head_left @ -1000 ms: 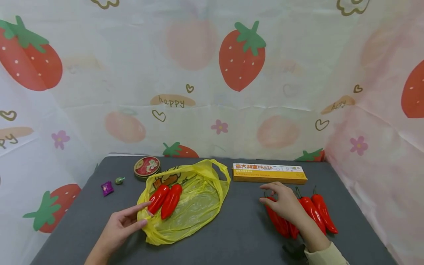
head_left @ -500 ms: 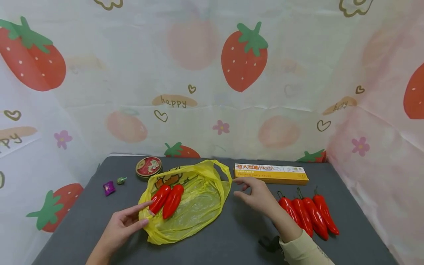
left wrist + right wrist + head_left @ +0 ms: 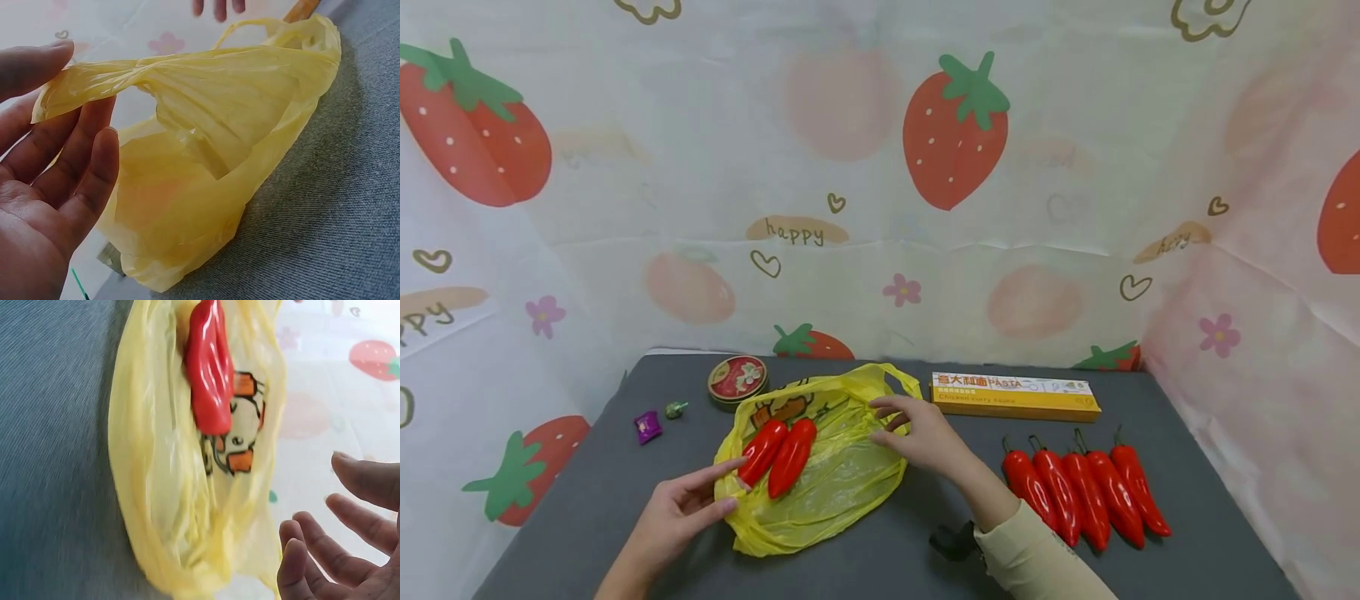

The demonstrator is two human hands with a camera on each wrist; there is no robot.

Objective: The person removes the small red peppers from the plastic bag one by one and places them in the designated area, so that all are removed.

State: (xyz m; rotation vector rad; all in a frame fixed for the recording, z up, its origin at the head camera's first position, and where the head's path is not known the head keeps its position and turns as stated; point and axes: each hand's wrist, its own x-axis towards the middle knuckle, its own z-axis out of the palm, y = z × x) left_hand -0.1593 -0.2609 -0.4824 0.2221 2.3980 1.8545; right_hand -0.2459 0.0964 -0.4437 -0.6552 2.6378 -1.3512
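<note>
A yellow plastic bag (image 3: 842,500) lies spread on the grey table, its mouth gaping. Two red chili peppers (image 3: 792,460) rest inside it, side by side; one pepper (image 3: 210,372) shows clearly in the right wrist view. My left hand (image 3: 676,510) pinches the bag's left rim between thumb and fingers, as the left wrist view confirms. Over the bag's right side, near its handle, hovers my right hand (image 3: 925,437), fingers loosely bent and holding nothing. To the right of that arm lie several more red chili peppers (image 3: 1086,500) in a row, stems pointing away from me.
Behind the peppers lies a long pasta box (image 3: 1015,397). A round red tin (image 3: 737,379) stands behind the bag. Farther left are a purple wrapped sweet (image 3: 647,427) and a small green item (image 3: 675,409). A strawberry-print cloth (image 3: 850,167) hangs around the table.
My right hand has moved left, from above the row of peppers to the bag's right side, uncovering the row. The left hand stays at the bag's rim.
</note>
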